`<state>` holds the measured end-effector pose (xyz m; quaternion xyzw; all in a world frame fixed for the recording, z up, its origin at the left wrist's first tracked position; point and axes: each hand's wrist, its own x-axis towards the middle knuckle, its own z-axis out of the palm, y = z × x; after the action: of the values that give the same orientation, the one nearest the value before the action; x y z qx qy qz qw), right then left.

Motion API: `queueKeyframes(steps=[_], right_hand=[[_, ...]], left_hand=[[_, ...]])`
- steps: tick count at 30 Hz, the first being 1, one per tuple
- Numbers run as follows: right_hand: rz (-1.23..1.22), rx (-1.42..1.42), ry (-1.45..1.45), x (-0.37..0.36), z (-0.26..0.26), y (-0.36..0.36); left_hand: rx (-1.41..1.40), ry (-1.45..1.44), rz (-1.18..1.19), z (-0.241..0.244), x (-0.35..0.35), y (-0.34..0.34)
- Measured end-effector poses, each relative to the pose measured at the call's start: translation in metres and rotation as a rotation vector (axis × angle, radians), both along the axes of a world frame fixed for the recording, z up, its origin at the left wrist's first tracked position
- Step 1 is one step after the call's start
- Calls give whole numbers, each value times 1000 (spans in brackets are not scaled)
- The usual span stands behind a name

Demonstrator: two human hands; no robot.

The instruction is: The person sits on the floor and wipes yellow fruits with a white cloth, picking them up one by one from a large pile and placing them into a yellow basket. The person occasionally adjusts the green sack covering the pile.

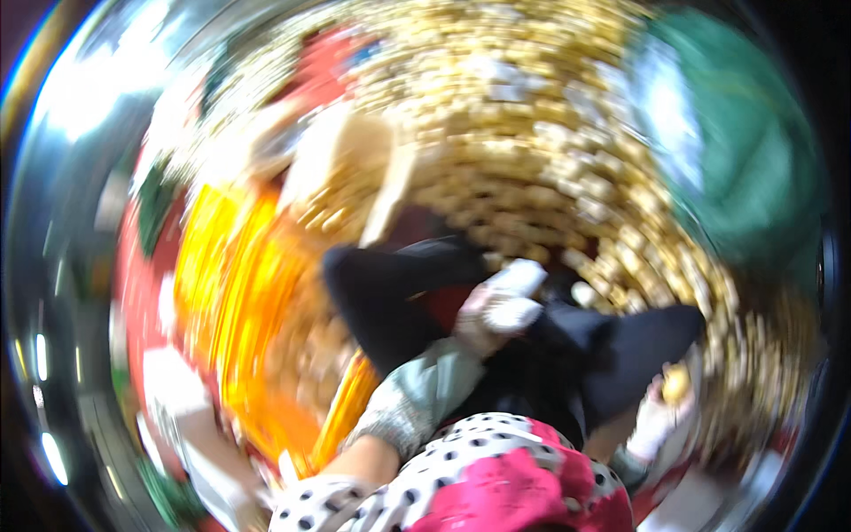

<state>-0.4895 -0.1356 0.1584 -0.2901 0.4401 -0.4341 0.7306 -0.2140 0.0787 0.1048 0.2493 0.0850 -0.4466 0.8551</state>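
My left hand, below a grey-green sleeve, is between my bent knees. It is closed around white, rounded things, too blurred to name surely. Low on the right, beside my right knee, my right hand in a pale glove grips a yellow round fruit or tuber. Before me spreads a large heap of yellowish produce, apparently fruit or potatoes, with some white pieces among it. One pale round piece lies close by my knees.
At my left is an orange plastic crate with brownish produce in it. Ahead of it, a cream-coloured crate also holds produce. A large green bag or cover rises at the right. White boxes are at the far left, over a red surface.
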Motion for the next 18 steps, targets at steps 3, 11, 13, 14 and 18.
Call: queueKeyframes(steps=[3,11,13,14,18], right_hand=[[137,-32,52,63,30,35],[933,-266,183,253,34,69],[1141,-22,20,329,51,105],[1332,-66,-177,363,88,149],[1549,-269,-447,437,164,242]], left_hand=[[-46,30,-55,2,12,36],[-86,-27,214,-64,-49,3],[-182,57,120,-27,-28,5],[-179,65,116,-22,-24,10],[-52,84,155,-12,-11,13]])
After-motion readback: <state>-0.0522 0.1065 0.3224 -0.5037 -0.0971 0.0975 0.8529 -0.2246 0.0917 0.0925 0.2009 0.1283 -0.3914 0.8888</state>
